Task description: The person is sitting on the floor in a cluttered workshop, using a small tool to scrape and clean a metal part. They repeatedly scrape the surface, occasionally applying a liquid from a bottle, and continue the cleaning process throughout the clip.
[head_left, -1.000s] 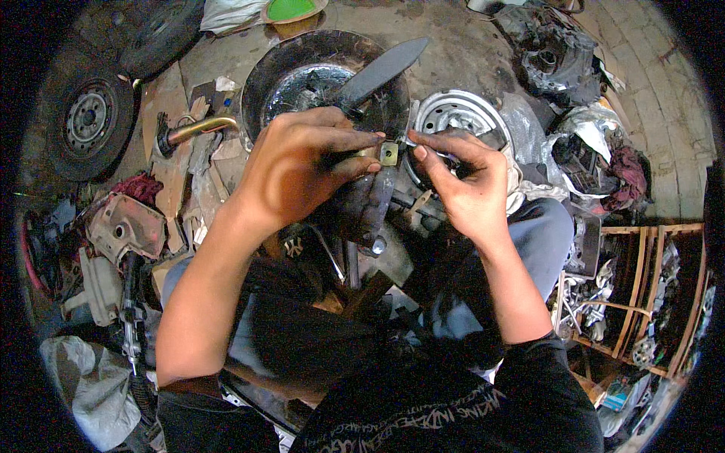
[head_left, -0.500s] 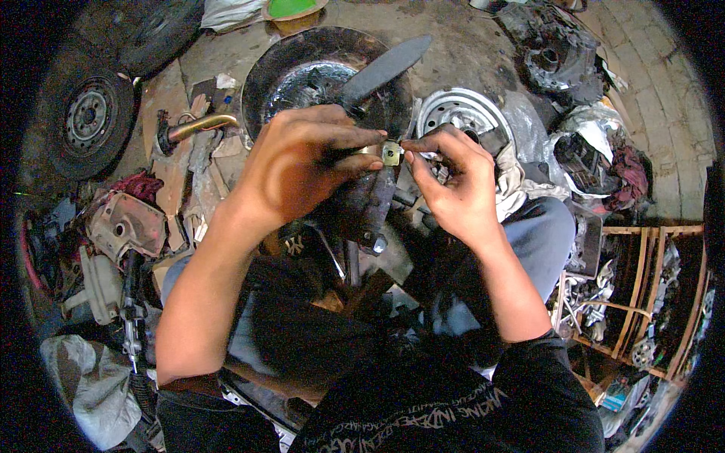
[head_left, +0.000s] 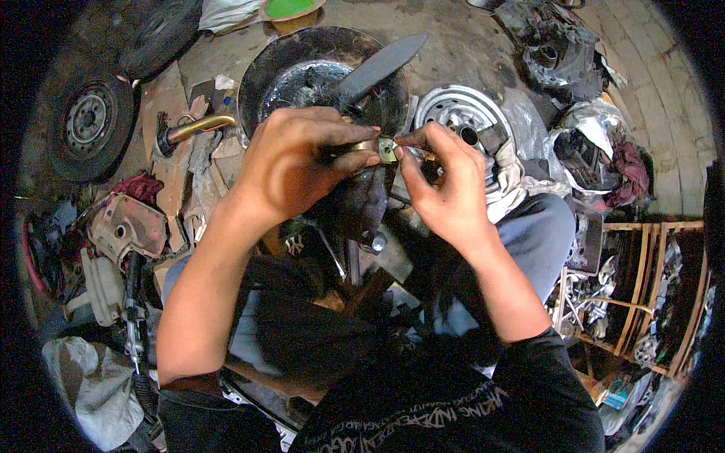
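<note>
Between my two hands is a small brass-coloured metal piece with a flat, holed end (head_left: 387, 150). My left hand (head_left: 291, 158) is closed, thumb and fingers pinching the piece from the left. From the right, the thumb and forefinger of my right hand (head_left: 453, 177) are pinched at its edge; whether they also hold something tiny there I cannot make out. Directly beneath stands a dark, greasy metal block (head_left: 366, 200) with a bolt-like end, partly hidden by my left hand. A flat grey blade-shaped piece (head_left: 387, 68) slants up behind my hands.
A wide black basin (head_left: 251, 94) lies ahead, with a silver wheel rim (head_left: 491, 113) to its right. Tyres (head_left: 91, 121) stand far left. A bent pipe (head_left: 200, 128) and a rusty metal part (head_left: 124, 226) lie at left. A parts rack (head_left: 634, 291) is at right.
Both hands have shifted slightly left with the small metal piece, whose flat end now looks turned. My right hand has come in a little more than my left.
</note>
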Available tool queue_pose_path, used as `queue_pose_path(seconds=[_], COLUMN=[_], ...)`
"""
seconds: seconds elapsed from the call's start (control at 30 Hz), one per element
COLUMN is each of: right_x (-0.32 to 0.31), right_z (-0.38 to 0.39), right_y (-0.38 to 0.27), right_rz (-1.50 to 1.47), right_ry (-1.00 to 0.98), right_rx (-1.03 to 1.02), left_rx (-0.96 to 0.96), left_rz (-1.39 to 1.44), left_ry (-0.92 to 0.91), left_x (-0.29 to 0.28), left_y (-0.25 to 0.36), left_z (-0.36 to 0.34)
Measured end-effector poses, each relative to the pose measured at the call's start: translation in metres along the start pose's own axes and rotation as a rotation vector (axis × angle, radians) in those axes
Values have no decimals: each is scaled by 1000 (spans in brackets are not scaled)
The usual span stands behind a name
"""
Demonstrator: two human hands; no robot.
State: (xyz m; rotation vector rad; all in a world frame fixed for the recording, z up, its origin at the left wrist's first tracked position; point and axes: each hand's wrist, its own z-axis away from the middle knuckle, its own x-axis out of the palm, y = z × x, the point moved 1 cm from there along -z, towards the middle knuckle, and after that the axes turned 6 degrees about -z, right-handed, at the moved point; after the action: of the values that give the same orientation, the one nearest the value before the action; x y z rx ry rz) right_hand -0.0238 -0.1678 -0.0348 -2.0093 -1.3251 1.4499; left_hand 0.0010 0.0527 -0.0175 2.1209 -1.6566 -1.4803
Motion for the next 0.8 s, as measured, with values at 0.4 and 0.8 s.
queue_pose_path(seconds=[0.4,0.8], right_x=[6,10], right_z=[-2,-4], right_y=[-14,-26], right_rz=[-6,-46], right_ry=[-10,-16], right_rx=[137,169], left_rx=[51,20], left_rz=[-18,-105], left_ry=[29,-36], left_x=[1,-1], left_y=[-1,-1], left_z=[0,3])
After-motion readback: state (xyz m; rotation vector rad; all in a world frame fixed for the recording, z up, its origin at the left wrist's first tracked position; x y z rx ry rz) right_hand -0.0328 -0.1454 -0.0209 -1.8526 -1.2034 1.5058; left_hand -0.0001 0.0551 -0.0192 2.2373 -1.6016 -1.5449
